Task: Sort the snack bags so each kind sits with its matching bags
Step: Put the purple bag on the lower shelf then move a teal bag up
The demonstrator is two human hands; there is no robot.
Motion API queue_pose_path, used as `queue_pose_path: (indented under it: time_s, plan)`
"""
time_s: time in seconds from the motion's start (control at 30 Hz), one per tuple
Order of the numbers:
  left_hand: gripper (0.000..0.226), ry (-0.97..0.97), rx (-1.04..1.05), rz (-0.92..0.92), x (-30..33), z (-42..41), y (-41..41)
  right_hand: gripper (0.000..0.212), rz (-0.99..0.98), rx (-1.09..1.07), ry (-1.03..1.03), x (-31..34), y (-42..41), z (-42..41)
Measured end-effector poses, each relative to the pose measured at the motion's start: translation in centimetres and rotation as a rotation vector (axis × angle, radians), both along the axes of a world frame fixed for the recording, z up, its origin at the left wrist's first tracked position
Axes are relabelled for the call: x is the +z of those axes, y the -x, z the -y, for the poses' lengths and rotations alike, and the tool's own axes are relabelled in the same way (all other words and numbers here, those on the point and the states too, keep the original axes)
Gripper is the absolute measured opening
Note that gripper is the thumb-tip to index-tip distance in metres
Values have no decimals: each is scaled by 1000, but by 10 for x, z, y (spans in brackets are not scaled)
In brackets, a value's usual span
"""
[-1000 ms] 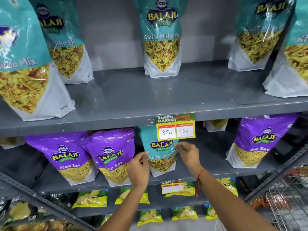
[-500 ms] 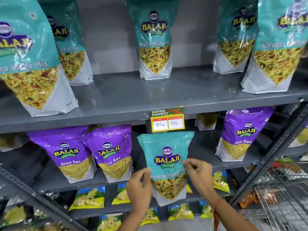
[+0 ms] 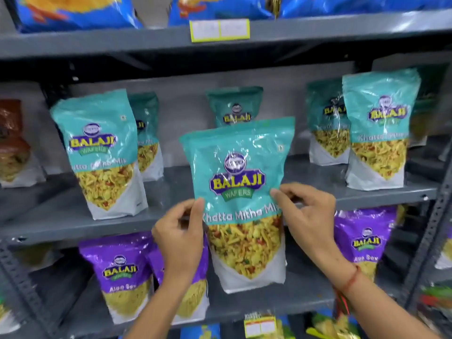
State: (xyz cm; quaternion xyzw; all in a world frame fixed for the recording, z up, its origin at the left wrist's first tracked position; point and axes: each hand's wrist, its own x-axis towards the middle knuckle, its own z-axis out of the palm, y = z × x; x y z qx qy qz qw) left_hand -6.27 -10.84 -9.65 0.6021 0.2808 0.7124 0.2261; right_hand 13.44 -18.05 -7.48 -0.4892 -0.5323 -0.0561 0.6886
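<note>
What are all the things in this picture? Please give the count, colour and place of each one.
Held snack bag: one, teal, in front of the middle shelf, between both hands.
Teal bags: five, standing on the middle shelf; nearest at left.
Purple bags: three visible, lower shelf; one at left, one at right, one partly hidden.
Blue bags: top shelf, count unclear.
Price tags: one on the top shelf edge, one at the bottom.
Left hand: grip on the bag's left edge.
Right hand: grip on its right edge.

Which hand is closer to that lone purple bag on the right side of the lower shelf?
The right hand: the purple Aloo Sev bag sits just beside its wrist. The left hand is across the held teal bag.
</note>
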Motion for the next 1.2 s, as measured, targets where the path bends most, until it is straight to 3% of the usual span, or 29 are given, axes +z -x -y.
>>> queue_pose_path:
  time_s: [0.13,0.3,0.6,0.97,1.03,1.1,1.2]
  plan:
    - [13,-41,75,-1,56,-43,-4,19,19,0,-86,52,-2,-38]
    - [11,34,116,-27,83,-89,-18,35,43,-33,-31,70,-14,-89]
    - [17,75,189,-139,80,-123,-37,26,-16,-43,81,58,-35,-138]
    - [12,82,12,-157,70,-135,-32,20,-111,86,131,40,-47,-145]
    - [3,123,-68,-155,67,-134,-27,25,-148,174,196,36,-49,-141]
    - [31,209,-157,-191,58,-134,-21,49,-162,269,314,27,-53,-138]
    - [93,375,-202,-447,39,-133,-9,82,-49,382,535,9,-61,-135]
